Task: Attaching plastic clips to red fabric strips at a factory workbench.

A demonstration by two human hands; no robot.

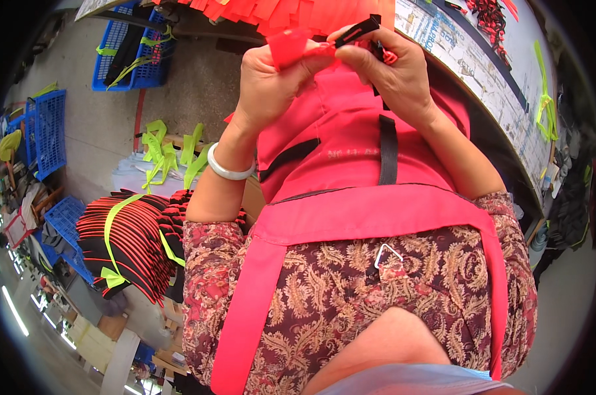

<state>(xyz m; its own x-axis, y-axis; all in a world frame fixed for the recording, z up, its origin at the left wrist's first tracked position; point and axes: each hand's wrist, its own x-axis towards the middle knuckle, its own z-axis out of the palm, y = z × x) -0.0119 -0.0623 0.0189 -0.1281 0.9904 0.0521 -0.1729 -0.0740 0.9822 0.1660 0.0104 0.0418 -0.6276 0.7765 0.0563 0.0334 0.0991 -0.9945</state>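
Both hands are raised over my lap, close together near the table edge. My left hand (268,82) is closed, pinching a bright red fabric strip (289,49) that sticks up past the thumb. Closed as well, my right hand (400,79) grips a short black strap piece (360,31) whose end points up and right. A bit of red cord (390,58) shows at the right fingers. Between the thumbs, the red and black pieces meet; whether they are joined cannot be made out. Below lies my red apron (324,131) with black straps.
Many orange-red strips (245,12) lie on the table at the top. The table (436,39) reaches right, with black-and-red cords (487,29) and a yellow-green ribbon (545,99). Bundled black-and-red pieces (130,240) stand at my left, beyond them blue baskets (50,135).
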